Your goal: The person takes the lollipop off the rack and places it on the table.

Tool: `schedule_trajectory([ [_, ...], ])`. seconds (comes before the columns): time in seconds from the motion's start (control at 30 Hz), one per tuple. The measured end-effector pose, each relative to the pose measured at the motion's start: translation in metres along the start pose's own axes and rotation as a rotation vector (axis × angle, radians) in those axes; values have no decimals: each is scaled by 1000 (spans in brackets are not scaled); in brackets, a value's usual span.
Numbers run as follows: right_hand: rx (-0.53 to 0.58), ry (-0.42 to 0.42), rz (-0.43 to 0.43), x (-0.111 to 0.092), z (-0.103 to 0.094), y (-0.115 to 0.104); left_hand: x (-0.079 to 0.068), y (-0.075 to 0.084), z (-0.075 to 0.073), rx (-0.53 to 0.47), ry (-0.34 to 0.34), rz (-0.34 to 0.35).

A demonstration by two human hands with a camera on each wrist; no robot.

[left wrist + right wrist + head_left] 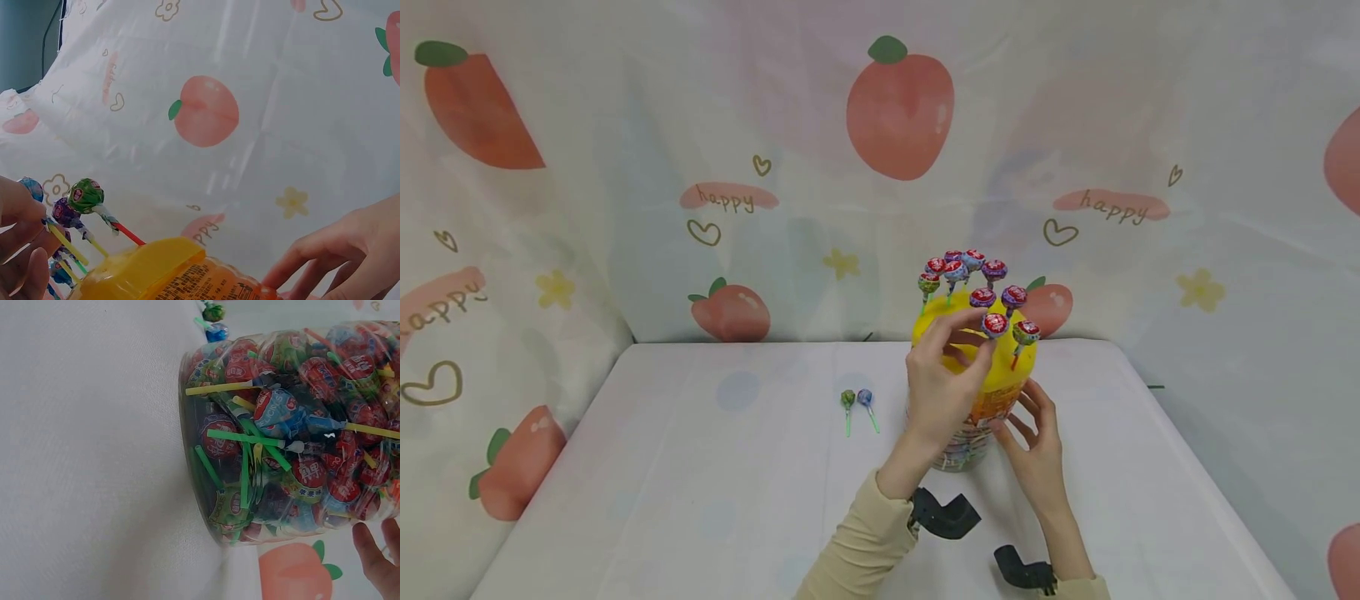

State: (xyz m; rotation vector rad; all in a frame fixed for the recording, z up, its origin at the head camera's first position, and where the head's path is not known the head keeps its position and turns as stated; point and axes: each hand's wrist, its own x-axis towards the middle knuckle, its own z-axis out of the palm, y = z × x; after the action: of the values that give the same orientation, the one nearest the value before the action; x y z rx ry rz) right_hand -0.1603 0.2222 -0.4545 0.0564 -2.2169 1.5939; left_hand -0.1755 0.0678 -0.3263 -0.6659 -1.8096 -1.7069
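A clear jar (300, 506) of wrapped lollipops stands on the table, with a yellow lid (936, 307) on top. Several lollipops stick up from around the lid, among them a green-wrapped one on a red stick (128, 232). My left hand (943, 379) is at the lid's near side, pinching a lollipop (995, 325) by its wrapped head between thumb and fingers; its yellow stick (67, 242) points at the lid. My right hand (1037, 454) rests its fingertips against the jar's right side below the lid, fingers spread and slightly bent.
Two loose lollipops, one green (847, 398) and one blue (866, 398), lie on the white tabletop (700, 467) left of the jar. Behind the table hangs a peach-print cloth (805, 108). A black wrist mount (947, 515) is on my left arm.
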Motion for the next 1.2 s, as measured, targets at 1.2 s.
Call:
schedule_trajectory([
  [1.2,15,-14,-29,-1,1,-1,-42,-52,-49,24,194,-156],
])
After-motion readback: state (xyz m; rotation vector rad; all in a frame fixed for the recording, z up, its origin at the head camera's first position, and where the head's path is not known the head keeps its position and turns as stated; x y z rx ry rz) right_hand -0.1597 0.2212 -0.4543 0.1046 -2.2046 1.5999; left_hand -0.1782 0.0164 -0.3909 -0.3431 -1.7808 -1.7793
